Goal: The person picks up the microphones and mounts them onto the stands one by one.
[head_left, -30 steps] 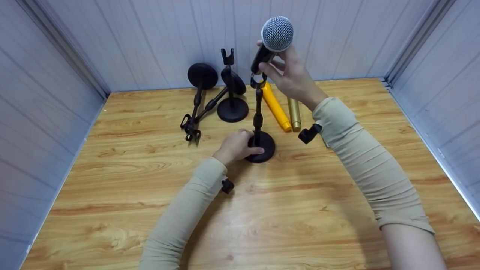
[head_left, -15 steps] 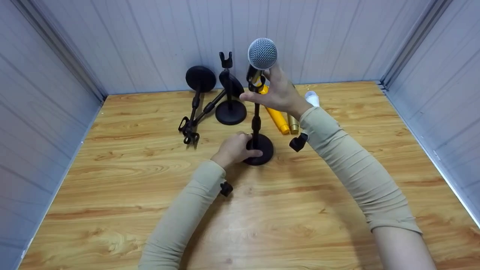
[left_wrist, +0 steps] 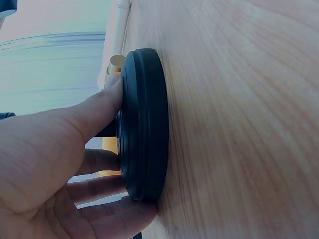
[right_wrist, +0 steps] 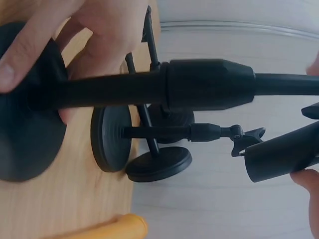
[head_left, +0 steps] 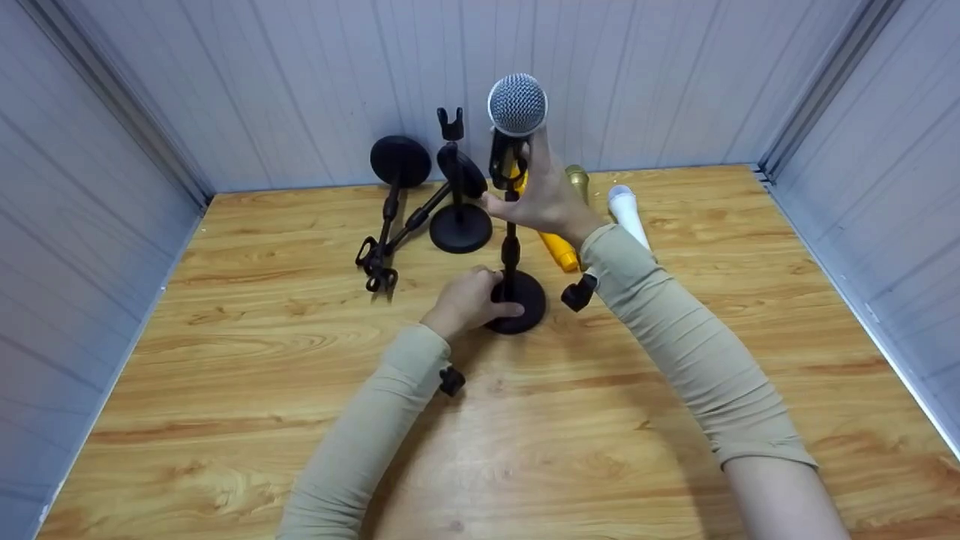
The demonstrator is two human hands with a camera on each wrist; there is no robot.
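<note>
From the head view, the microphone [head_left: 517,105] sits atop the upright stand [head_left: 511,253], short of the worktop's [head_left: 600,420] far edge, the right hand [head_left: 546,193] curled round it; the left hand [head_left: 466,301] grips the base [head_left: 532,304]. Only the left wrist view shows fingers at the base's rim; only the right wrist view, the microphone's blunt end [right_wrist: 273,157].

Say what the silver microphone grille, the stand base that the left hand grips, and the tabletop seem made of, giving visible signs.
Microphone grille: probably metal, with a silvery sheen on its mesh.
Stand base: smooth, black, low-gloss; painted metal or hard plastic, the look leaves it open.
Tabletop: wood or wood-effect laminate, smooth, with streaky grain and a soft reflection.
</note>
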